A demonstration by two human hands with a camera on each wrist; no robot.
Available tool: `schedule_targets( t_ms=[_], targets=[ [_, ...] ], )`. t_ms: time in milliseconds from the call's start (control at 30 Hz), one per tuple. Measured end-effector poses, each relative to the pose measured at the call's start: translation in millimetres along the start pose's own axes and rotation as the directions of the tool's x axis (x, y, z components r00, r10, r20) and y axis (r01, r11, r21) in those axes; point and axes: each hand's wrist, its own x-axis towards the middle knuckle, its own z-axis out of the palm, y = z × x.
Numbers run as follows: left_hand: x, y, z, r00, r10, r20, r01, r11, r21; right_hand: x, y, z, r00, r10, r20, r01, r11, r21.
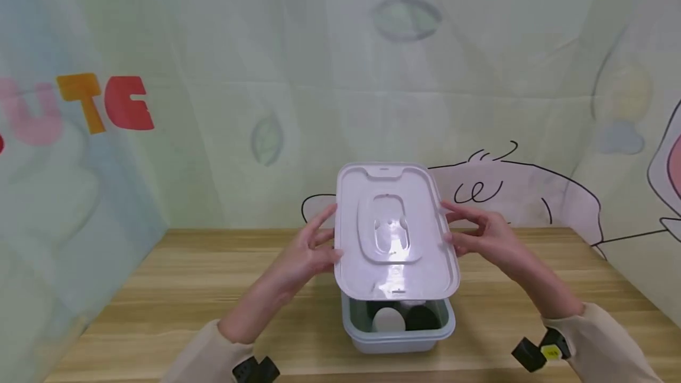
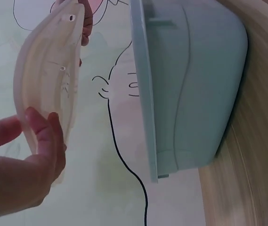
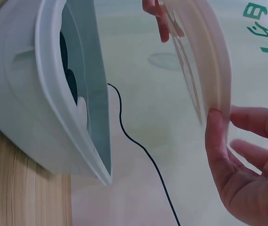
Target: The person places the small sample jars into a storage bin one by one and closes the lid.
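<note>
A white plastic lid [image 1: 348,211] with a raised oval handle area is held up over a pale blue-green storage box [image 1: 396,344]. My left hand [image 1: 311,250] pinches the lid's left edge, and my right hand [image 1: 481,235] pinches its right edge. Both wrist views show a gap between the lid [image 2: 44,61] and the box rim, so the two are apart. Inside the box stand a round white-topped thing [image 1: 388,320] and dark round things [image 1: 422,317]; the lid hides the rest of the contents in the head view.
The box stands on a wood-grain table [image 1: 213,288]. Behind it hangs a pale printed cloth [image 1: 213,75] with cartoon drawings and coloured letters, meeting the table's back edge. Black devices [image 1: 537,350] are strapped at both wrists.
</note>
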Motion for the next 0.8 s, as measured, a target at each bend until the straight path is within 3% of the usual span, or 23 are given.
schedule_targets(
  t_ms=[167,267,400,533,633,733,800],
  targets=[
    [3.9,-1.6,-4.9,0.991,0.052,-0.123,-0.048,0.998,0.033,6.1,-6.6,5.2,0.995,0.056,-0.086,-0.053,0.998,0.034],
    [6.9,-2.6,-4.6,0.974,0.109,-0.197,-0.087,0.989,0.116,7.7,-11.7,7.1,0.986,0.092,-0.136,-0.089,0.996,0.033],
    [6.4,-1.4,-2.2,0.929,0.209,-0.304,-0.140,0.963,0.232,7.3,-18.3,12.1,0.975,0.079,-0.206,-0.078,0.997,0.013],
    [3.9,1.6,-0.3,0.891,0.255,-0.376,-0.142,0.943,0.302,6.3,-21.7,17.3,0.957,-0.021,-0.290,0.027,0.999,0.018],
    [1.7,4.0,0.2,0.891,0.195,-0.410,-0.094,0.963,0.254,5.1,-22.7,19.3,0.930,-0.138,-0.341,0.145,0.989,-0.005],
    [-0.2,6.4,0.0,0.918,0.091,-0.387,-0.063,0.994,0.085,4.3,-23.1,20.9,0.895,-0.248,-0.370,0.237,0.969,-0.076],
    [-0.9,7.1,-0.9,0.938,0.022,-0.346,-0.043,0.998,-0.054,3.7,-22.7,22.5,0.876,-0.298,-0.380,0.272,0.955,-0.122]
  ],
)
